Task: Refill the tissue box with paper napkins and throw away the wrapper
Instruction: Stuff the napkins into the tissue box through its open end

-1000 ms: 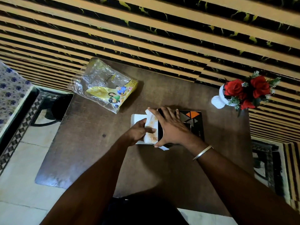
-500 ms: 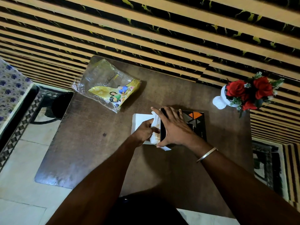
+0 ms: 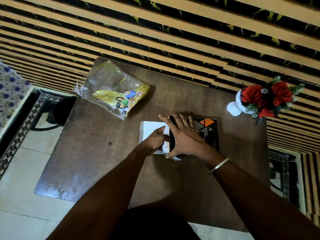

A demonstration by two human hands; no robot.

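Note:
A black tissue box (image 3: 209, 130) with orange and grey triangles lies on its side in the middle of the brown table (image 3: 103, 161). Its white end flap (image 3: 149, 129) is folded out flat to the left. My right hand (image 3: 183, 135) lies spread over the box's left end and grips it. My left hand (image 3: 156, 138) is closed on a stack of white paper napkins (image 3: 165, 148), which sits mostly inside the box's open end. The clear plastic wrapper (image 3: 112, 90) with a yellow printed picture lies loose at the table's far left.
A white vase with red artificial roses (image 3: 261, 99) stands at the table's far right. A striped yellow and black wall runs behind the table. A dark stool (image 3: 64, 110) and patterned floor tiles are at the left.
My left hand has pushed the napkin stack to the right, deeper into the box, so less white paper shows. My right hand has stayed on the box.

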